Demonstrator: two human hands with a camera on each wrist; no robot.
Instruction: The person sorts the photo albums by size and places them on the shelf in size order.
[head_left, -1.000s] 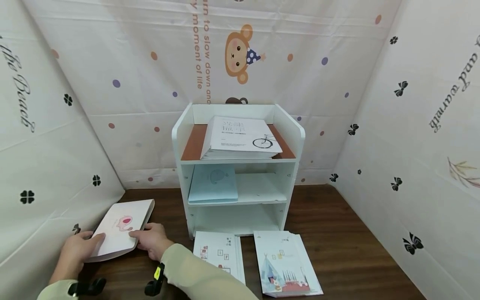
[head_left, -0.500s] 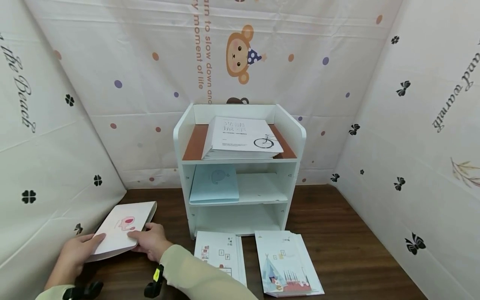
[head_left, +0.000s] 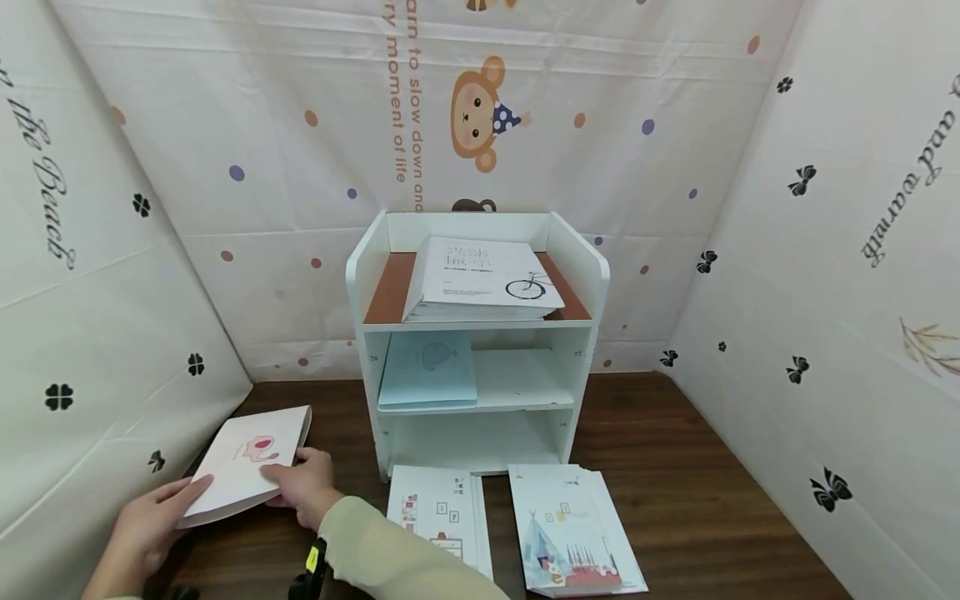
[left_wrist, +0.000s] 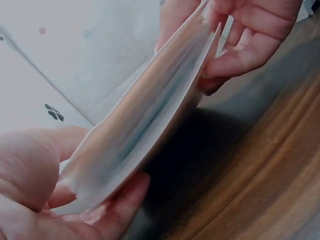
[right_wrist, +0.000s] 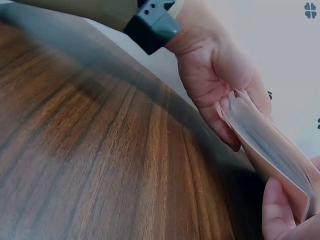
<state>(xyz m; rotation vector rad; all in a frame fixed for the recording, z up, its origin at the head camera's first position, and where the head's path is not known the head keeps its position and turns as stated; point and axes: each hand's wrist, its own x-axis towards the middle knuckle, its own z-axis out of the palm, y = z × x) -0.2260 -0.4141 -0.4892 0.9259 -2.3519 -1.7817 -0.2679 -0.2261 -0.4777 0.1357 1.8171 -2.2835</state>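
A white notebook (head_left: pixel 243 458) with a pink elephant on its cover is at the left of the table, held between both hands. My left hand (head_left: pixel 150 527) grips its near left corner, thumb on the cover. At the right edge, my right hand (head_left: pixel 306 486) pinches it, with the thumb on top and the fingers underneath. In the left wrist view the notebook's page edges (left_wrist: pixel 145 110) face the camera and its covers stand slightly apart, over the table. The right wrist view shows the notebook (right_wrist: pixel 272 145) from the side, with a hand at each end.
A white shelf (head_left: pixel 480 325) stands at the back, with a stack of white bicycle-cover books (head_left: pixel 487 279) on top. Light blue notebooks (head_left: pixel 427 371) lie on its middle level. Two piles of illustrated booklets, a left pile (head_left: pixel 435 508) and a right pile (head_left: pixel 573 529), lie before it. Patterned cloth walls surround the table.
The notebook stays in both hands, nearly in place. The left hand shifts slightly down along the near corner. The camera view tilts up a little.
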